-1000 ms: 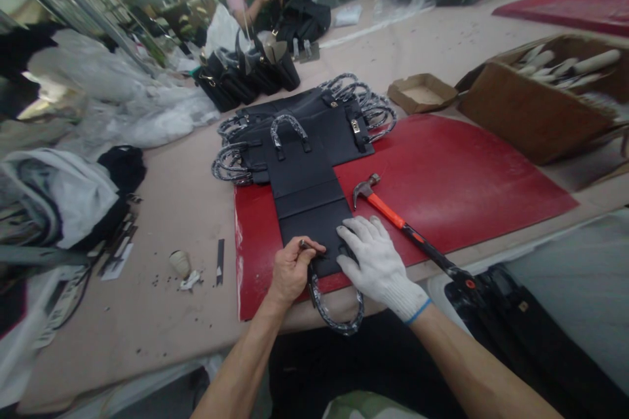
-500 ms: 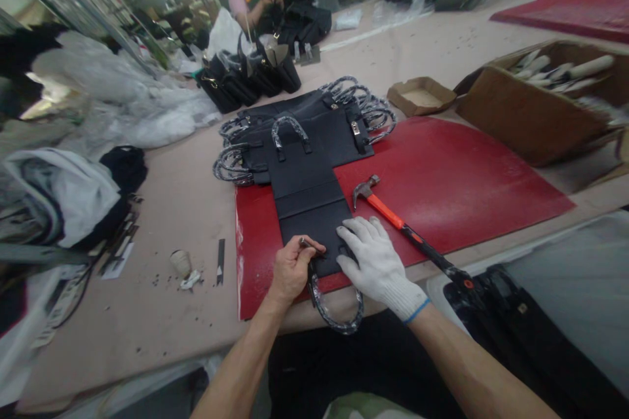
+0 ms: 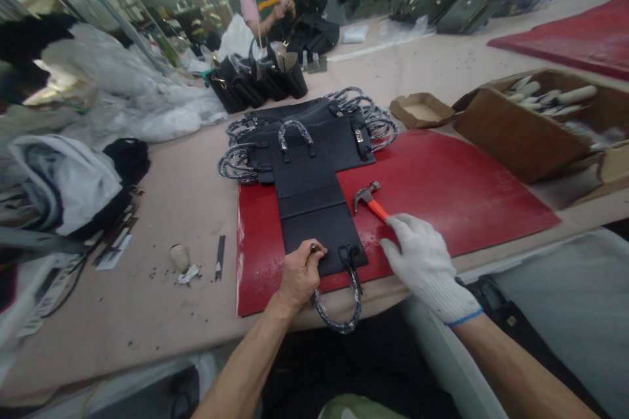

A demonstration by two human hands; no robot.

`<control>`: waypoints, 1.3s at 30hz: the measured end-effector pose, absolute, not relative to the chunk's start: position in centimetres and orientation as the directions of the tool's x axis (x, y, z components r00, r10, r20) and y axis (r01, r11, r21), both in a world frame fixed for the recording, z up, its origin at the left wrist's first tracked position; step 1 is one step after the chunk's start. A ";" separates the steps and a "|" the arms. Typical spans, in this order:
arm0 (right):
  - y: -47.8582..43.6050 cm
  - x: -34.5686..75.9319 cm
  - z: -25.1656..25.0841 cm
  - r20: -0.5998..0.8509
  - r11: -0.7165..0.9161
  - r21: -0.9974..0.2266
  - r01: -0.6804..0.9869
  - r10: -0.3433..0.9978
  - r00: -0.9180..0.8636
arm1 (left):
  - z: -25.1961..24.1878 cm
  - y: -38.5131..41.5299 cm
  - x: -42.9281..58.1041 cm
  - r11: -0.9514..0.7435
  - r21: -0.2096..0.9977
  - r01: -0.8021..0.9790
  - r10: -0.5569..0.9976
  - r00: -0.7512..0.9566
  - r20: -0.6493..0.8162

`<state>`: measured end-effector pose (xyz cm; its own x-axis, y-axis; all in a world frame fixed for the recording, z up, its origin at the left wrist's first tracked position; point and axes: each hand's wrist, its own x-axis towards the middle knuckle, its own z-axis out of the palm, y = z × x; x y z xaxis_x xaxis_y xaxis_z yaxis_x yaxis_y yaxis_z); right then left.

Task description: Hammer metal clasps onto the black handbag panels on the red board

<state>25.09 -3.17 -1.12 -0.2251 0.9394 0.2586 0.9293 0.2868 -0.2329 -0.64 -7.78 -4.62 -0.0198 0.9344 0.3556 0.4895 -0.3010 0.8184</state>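
My bare left hand is closed round a small metal punch, standing roughly upright with its top end showing. Its tip is hidden behind my fingers, over the near end of a black leather bag panel. A looped handle in clear wrap is attached at that end and hangs over the table's near edge. My right hand, in a white knit glove, lies over the handle of a claw hammer, fingers on the far side and thumb nearer. The hammer's head and orange neck show; the glove hides the rest.
The panel lies on a red board. More black panels with wrapped handles are stacked beyond. On the right stand a cardboard box and a shallow tray. A dark strip tool lies left. A person works behind finished bags.
My right hand has left the bag panel and moved right onto the hammer's handle. My left hand still holds the punch, now tipped more upright. The view has shifted slightly.
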 end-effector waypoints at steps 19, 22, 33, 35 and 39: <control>-5.1 25.7 6.8 -0.189 -0.107 -0.913 0.395 0.966 -0.175 | -5.7 -7.2 -0.1 -0.417 0.728 0.544 0.892 0.092 0.443; -7.3 25.3 8.4 -0.085 0.012 -0.945 0.327 0.956 -0.282 | -6.0 -7.3 -0.1 -0.405 0.734 0.544 0.898 0.086 0.432; -8.5 23.8 11.5 0.362 0.434 -0.582 0.688 0.896 -0.258 | -6.3 -7.4 -0.1 -0.400 0.734 0.549 0.903 0.098 0.419; -8.6 23.6 11.2 0.404 0.444 -0.578 0.685 0.885 -0.232 | -6.2 -7.4 -0.1 -0.395 0.738 0.547 0.906 0.099 0.411; -8.5 24.1 9.3 0.182 0.437 -0.416 0.797 0.899 -0.398 | -6.4 -7.4 -0.1 -0.402 0.715 0.572 0.901 0.106 0.422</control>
